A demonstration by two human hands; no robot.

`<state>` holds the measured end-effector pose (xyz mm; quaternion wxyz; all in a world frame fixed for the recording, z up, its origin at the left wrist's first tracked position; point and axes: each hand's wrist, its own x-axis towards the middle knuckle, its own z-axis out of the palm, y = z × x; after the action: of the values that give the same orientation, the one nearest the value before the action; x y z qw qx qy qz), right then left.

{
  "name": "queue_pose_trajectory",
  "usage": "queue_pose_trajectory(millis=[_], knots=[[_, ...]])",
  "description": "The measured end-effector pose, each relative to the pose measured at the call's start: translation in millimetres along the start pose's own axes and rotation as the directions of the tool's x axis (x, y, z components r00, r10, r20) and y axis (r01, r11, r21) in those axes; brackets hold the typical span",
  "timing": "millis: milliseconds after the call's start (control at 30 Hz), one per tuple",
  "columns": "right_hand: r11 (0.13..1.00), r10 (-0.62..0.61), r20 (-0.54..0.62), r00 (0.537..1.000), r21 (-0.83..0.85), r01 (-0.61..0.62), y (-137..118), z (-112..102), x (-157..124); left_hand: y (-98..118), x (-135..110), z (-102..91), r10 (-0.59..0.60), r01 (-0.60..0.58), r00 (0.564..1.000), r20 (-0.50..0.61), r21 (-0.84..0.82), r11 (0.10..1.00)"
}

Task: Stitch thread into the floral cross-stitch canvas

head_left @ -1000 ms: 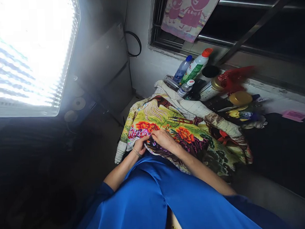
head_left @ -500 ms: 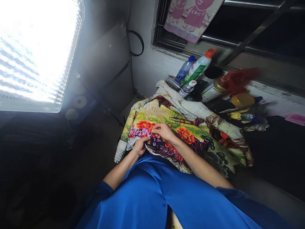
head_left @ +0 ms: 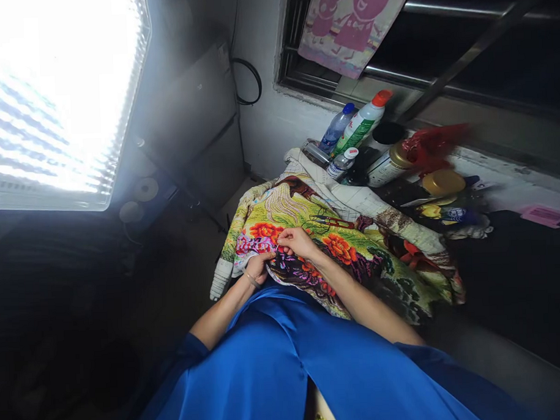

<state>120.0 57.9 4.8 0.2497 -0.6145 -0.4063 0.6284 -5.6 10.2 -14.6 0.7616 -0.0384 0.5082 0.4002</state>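
A floral embroidered cloth [head_left: 302, 203], with orange and pink flowers on green, dark and white ground, lies across my lap and the surface ahead. At its near left edge my left hand [head_left: 258, 267] is closed, thumb on top, pinching the fabric; a bracelet circles that wrist. Just above, my right hand [head_left: 296, 241] is closed in a pinch, fingertips close to the left thumb. A thin, pale needle [head_left: 277, 247] shows small at those fingertips; any thread on it is too fine to make out. Red-handled thread snips [head_left: 334, 222] rest on the cloth beyond my right hand.
The cloth's far side is a thick pale roll [head_left: 357, 198]. Behind it stand a blue-capped bottle [head_left: 336, 128], an orange-capped bottle [head_left: 362, 124], a small white-capped bottle [head_left: 343, 163] and a spray can [head_left: 389, 166]. A bright lamp [head_left: 65, 101] looms at upper left.
The view has shifted very slightly. Both hands keep nearly the same pinched positions at the cloth's edge.
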Motion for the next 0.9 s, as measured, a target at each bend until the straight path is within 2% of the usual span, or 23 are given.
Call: queue_pose_trajectory(millis=[467, 700, 800, 867, 900], knots=[[0.999, 0.039, -0.022, 0.999, 0.009, -0.039, -7.8, 4.1, -3.0, -0.4, 3.5, -1.9, -0.024, 0.023, 0.999, 0.021, 0.021, 1.0], [0.996, 0.023, -0.009, 1.0, -0.083, -0.023, -1.3, 4.2, 2.3, 1.2, 5.2, -3.4, -0.05, 0.048, 0.998, 0.027, 0.048, 0.998], [0.965, -0.088, 0.033, 0.996, -0.245, 0.093, 1.4, 2.5, -0.6, 2.9, 3.9, -2.7, -0.066, 0.066, 0.998, 0.017, 0.033, 0.997], [0.874, -0.263, 0.085, 0.961, -0.4, 0.275, 3.0, 0.4, -8.1, 4.0, 3.6, -2.8, -0.058, 0.058, 0.998, 0.01, 0.003, 0.998], [0.799, -0.355, 0.121, 0.927, -0.476, 0.369, 4.0, -0.7, -13.3, 4.6, 3.7, -3.1, -0.05, 0.05, 0.999, 0.006, -0.012, 0.999]])
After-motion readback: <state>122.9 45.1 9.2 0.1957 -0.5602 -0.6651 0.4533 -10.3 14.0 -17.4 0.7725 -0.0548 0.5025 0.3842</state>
